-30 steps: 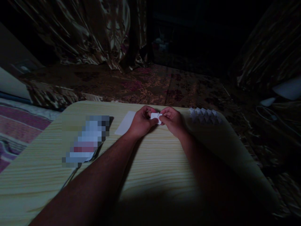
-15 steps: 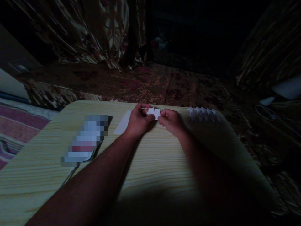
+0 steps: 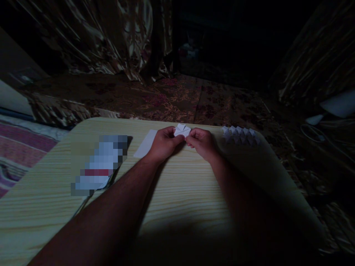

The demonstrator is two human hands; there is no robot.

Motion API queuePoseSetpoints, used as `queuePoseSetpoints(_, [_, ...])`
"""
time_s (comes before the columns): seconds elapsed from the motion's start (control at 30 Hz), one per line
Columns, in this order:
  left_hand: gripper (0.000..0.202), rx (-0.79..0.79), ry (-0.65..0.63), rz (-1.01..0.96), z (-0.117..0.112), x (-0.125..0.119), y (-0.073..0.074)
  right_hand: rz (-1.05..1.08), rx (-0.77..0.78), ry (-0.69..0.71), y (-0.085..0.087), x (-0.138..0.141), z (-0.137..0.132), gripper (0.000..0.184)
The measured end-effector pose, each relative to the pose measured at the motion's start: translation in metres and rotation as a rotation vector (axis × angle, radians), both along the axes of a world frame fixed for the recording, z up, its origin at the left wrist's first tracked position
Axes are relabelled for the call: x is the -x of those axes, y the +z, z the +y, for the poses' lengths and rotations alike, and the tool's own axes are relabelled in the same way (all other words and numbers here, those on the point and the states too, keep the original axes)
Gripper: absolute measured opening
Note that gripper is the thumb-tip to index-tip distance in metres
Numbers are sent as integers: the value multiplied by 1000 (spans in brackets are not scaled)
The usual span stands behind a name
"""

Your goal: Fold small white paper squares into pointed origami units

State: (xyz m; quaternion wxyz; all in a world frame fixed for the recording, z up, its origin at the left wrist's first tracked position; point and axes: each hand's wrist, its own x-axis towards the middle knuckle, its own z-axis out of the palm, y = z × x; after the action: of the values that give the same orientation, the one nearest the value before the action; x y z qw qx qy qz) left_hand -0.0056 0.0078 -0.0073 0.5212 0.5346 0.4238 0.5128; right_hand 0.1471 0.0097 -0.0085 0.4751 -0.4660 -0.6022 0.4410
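Observation:
A small folded piece of white paper [image 3: 182, 130] is held between my two hands above the far part of the table. My left hand [image 3: 164, 143] pinches its left side, thumb along the near edge. At the near right corner, the thumb and fingers of my right hand [image 3: 202, 142] are closed on it. Flat white paper [image 3: 145, 143] lies just left of my left hand, partly covered by it. To the right of my right hand stand several small folded white paper pieces [image 3: 241, 135] in two rows, the nearer row in shadow.
A phone-like device [image 3: 102, 164], blurred out by pixels, lies on the wooden table [image 3: 177, 192] at the left, with a cable running toward me. Patterned cloth [image 3: 166, 98] lies beyond the far edge. A white lamp-like object and cord [image 3: 313, 131] are at the right.
The folded paper has been turned in my hands, so it now shows a pointed outline with angled flaps instead of a squarish face. My hands have barely moved.

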Motion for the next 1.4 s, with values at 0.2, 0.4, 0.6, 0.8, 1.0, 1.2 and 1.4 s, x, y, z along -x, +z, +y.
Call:
queuePoseSetpoints(0.2, [19,-16,7,6,1,1,-1,-64,-59,13,-4,-1,1,11])
queuePoseSetpoints(0.4, [17,-32,22,21,1,0,-3,-79,-52,-6,-2,2,0,14])
queuePoseSetpoints(0.6, [20,-36,34,66,0,1,-1,-88,-63,-30,-3,4,-1,15])
queuePoseSetpoints(0.8, [21,-57,49,67,0,0,-1,-61,-31,-19,-2,4,-2,16])
queuePoseSetpoints(1.0, [21,-65,33,54,1,1,-3,-3,8,-13,1,5,-3,12])
queuePoseSetpoints(1.2, [21,-40,33,23,1,0,-2,27,-9,-23,1,7,-2,13])
queuePoseSetpoints(1.4, [22,29,-24,-119,0,0,3,76,24,-56,3,13,-5,12])
